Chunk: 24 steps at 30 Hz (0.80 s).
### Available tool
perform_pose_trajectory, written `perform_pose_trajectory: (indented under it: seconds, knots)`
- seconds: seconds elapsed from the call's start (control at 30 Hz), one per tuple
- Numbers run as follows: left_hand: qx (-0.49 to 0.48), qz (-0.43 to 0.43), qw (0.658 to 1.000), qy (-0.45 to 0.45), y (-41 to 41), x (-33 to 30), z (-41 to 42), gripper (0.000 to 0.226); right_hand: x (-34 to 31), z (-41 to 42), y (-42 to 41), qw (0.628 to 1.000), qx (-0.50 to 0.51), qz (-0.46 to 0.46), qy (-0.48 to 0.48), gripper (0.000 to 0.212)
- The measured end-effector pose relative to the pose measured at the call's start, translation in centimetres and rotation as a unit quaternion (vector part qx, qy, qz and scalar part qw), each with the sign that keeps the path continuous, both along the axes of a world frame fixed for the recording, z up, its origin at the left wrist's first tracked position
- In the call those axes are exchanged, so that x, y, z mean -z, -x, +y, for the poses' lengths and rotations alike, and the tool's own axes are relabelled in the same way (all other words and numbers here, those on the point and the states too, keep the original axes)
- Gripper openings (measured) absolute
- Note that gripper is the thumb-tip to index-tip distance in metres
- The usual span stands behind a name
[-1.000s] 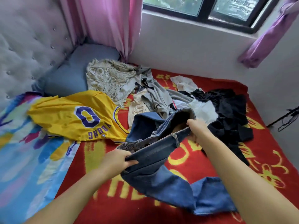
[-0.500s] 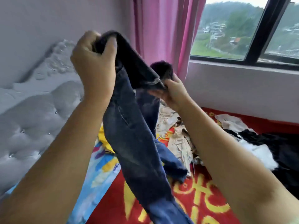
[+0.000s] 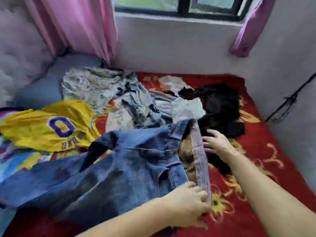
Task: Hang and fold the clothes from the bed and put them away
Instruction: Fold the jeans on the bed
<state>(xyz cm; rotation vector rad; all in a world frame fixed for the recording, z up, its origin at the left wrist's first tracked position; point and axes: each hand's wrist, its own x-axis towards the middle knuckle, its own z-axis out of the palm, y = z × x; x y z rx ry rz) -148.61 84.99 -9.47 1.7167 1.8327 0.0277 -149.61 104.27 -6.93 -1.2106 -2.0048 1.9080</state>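
Observation:
Blue jeans lie spread across the red patterned bed cover, legs pointing left, waistband at the right. My left hand grips the near end of the waistband. My right hand lies with straight fingers against the far part of the waistband. A yellow jersey with a purple 0 lies at the left. Behind the jeans sit a patterned beige garment, grey and white clothes and a pile of black clothes.
A tufted grey headboard stands at the left, with a blue-grey pillow below it. Pink curtains hang beside the window. A grey wall borders the bed's far side. Black wire hangers lean at the right.
The jeans, held up in the air half a second ago, now lie flat on the bed. Both hands came down to the waistband and my right hand's fingers have straightened.

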Motion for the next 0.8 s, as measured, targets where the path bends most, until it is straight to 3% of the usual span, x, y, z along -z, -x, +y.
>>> perform_pose_trajectory:
  seconds: [0.03,0.07,0.17,0.27,0.47,0.6,0.73,0.8]
  knots:
    - [-0.032,0.000,0.999,-0.028,-1.9,0.4,-1.5,0.049,1.8,1.3,-2.1,0.998,0.026,-0.058,0.002,0.039]
    - [0.005,0.010,0.998,-0.063,-3.5,4.1,-0.5,0.055,5.0,3.3,-5.0,0.992,0.040,-0.116,0.009,0.042]
    - [-0.036,-0.013,0.999,0.039,-5.9,9.8,0.2,0.045,13.0,5.9,-12.2,0.970,0.055,-0.232,0.043,0.042]
    - [-0.118,-0.084,0.984,0.105,-5.3,15.9,-0.1,0.038,17.6,5.8,-13.1,0.954,0.005,-0.299,0.029,0.037]
    - [-0.211,-0.114,0.964,0.116,-1.1,22.4,1.8,0.034,26.2,2.4,-10.1,0.941,-0.111,-0.321,-0.013,0.031]
    - [-0.265,-0.074,0.960,0.053,5.0,25.8,6.5,0.029,31.2,-0.9,-10.0,0.894,-0.193,-0.395,-0.093,0.045]
    - [-0.292,-0.026,0.956,0.026,9.6,28.1,12.6,0.034,33.2,-3.0,-12.3,0.869,-0.199,-0.438,-0.111,0.024]
    - [-0.307,0.010,0.951,0.021,10.3,29.7,15.8,0.040,33.2,-3.7,-13.9,0.873,-0.211,-0.420,-0.128,0.023]
